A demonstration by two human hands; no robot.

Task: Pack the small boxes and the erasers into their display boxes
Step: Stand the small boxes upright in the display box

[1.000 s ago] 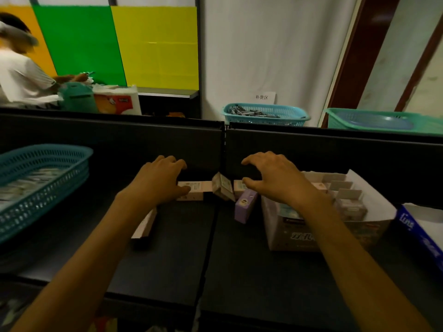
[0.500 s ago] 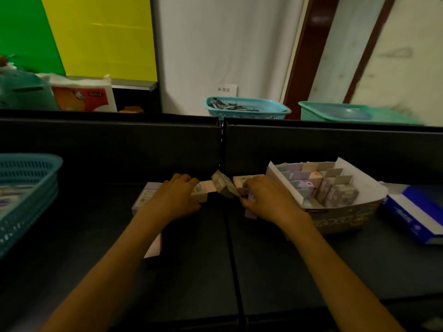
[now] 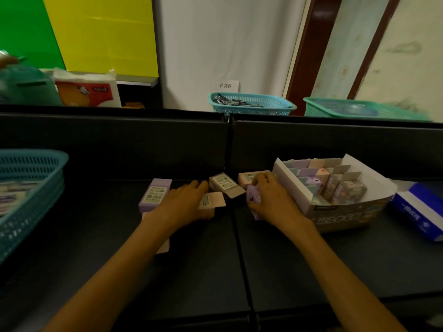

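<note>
Left hand [image 3: 184, 204]: lying flat over a pink small box [image 3: 211, 201] on the dark bench [image 3: 191, 271], fingers relaxed, not curled round it.
Right hand [image 3: 273, 200]: fingers curled round a purple small box [image 3: 252, 197], just beside the display box [image 3: 347, 212].
Display box: partly filled, dividers upright.
Loose boxes: purple one [image 3: 155, 194] left, grey one [image 3: 224, 184] between the hands.

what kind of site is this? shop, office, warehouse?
Most likely a stationery packing or restocking workstation. Clues: a dark bench with a divider wall, teal plastic baskets of stock behind it, a paper sign reading 补货区 (restock area), and a partitioned display box part-filled with small boxes.
</note>
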